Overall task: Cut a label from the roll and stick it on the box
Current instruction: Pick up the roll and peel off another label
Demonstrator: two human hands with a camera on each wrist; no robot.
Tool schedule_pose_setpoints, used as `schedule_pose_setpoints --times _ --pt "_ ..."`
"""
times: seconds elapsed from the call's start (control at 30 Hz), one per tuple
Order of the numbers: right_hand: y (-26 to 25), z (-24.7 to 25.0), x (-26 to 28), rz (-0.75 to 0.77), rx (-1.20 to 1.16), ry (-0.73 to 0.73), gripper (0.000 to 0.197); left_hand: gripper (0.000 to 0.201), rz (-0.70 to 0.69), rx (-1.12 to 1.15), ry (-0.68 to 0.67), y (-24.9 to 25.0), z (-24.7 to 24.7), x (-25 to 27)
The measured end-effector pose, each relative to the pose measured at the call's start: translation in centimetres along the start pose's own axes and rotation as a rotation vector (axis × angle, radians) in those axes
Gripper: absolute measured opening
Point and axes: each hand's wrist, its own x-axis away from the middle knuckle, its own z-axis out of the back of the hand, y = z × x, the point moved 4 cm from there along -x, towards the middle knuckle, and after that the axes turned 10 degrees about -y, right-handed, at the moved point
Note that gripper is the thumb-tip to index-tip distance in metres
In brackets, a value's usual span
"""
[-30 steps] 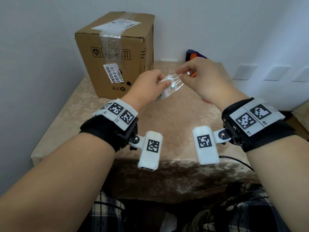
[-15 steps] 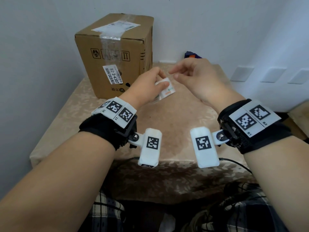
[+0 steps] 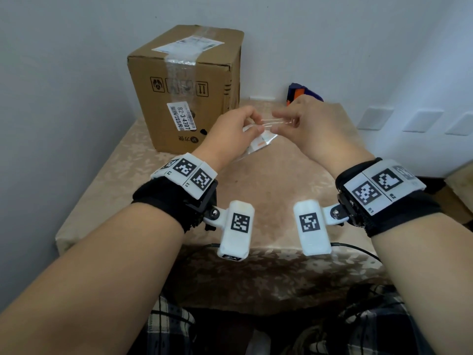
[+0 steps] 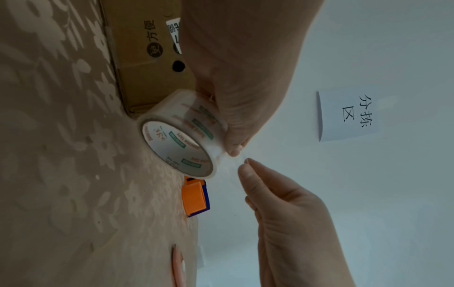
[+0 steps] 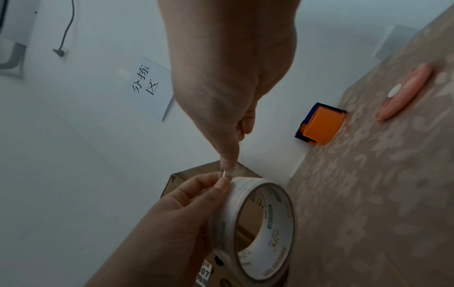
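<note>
Items I count on my feed, one moment.

Hands, two. My left hand (image 3: 231, 135) grips the tape roll (image 4: 180, 142), fingers curled round its outer band, thumb at the edge where the strip leaves. My right hand (image 3: 311, 126) pinches the free end of the clear strip (image 3: 273, 123) between thumb and forefinger; the remaining fingers are loosely bent.

Tape roll, one: transparent, with a white printed core, held in the air above the table (image 3: 268, 180), just in front of the box. The strip stretches between the two hands.

Cardboard box (image 3: 189, 85), one: upright at the table's far left, against the wall. I count two white labels on it, one across the top under clear tape, one on the front face.

Orange-and-blue block (image 5: 320, 124), one, at the wall's foot on the far edge of the table.

Pink oval object (image 5: 405, 92), one, lying flat on the cloth, well apart from the roll.

Paper sign (image 4: 349, 114), one, on the wall.

Wrist bands with printed markers, two.
</note>
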Motion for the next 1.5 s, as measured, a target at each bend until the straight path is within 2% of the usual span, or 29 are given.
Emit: schedule_pose_setpoints --times 0.27,0.43,0.53,0.63,0.77,0.87,1.07,1.33,1.4,1.5 --pt "0.8 0.2 -0.2 -0.027 0.009 0.002 0.024 0.013 -0.015 -0.045 0.008 0.9 -0.7 -0.4" --pt "1.6 -0.1 -0.3 -0.057 0.001 0.024 0.029 0.011 -0.016 -0.047 -0.008 0.7 -0.7 -0.4" --pt "2.3 -0.2 -0.2 -0.064 -0.102 0.007 0.033 0.015 -0.029 -0.018 -0.034 0.7 -0.8 -0.1" --pt "2.6 -0.2 0.1 -0.065 -0.219 -0.001 0.032 0.028 -0.034 0.042 -0.09 0.9 -0.9 0.2" --pt "2.0 0.0 -0.1 -0.019 -0.088 -0.026 0.021 0.019 0.001 0.114 -0.103 0.8 -0.7 0.5" --pt "1.8 0.1 -0.1 -0.031 -0.064 -0.042 0.021 0.016 0.011 0.095 -0.105 0.7 -0.7 0.6" --pt "2.1 -0.6 -0.2 -0.082 -0.268 -0.037 0.018 0.017 0.028 0.1 -0.143 0.7 -1.1 0.7" --pt "2.2 -2.1 -1.0 -0.072 -0.622 -0.057 0.015 0.013 0.032 0.119 -0.153 0.7 -1.4 0.7" --pt "1.9 -2.1 -0.8 -0.072 -0.683 -0.047 0.017 0.017 0.033 0.116 -0.135 0.6 -1.4 0.7" --pt "1.5 -2.2 -0.5 -0.033 -0.695 -0.05 0.033 0.027 0.045 0.105 -0.068 0.5 -1.2 0.6"
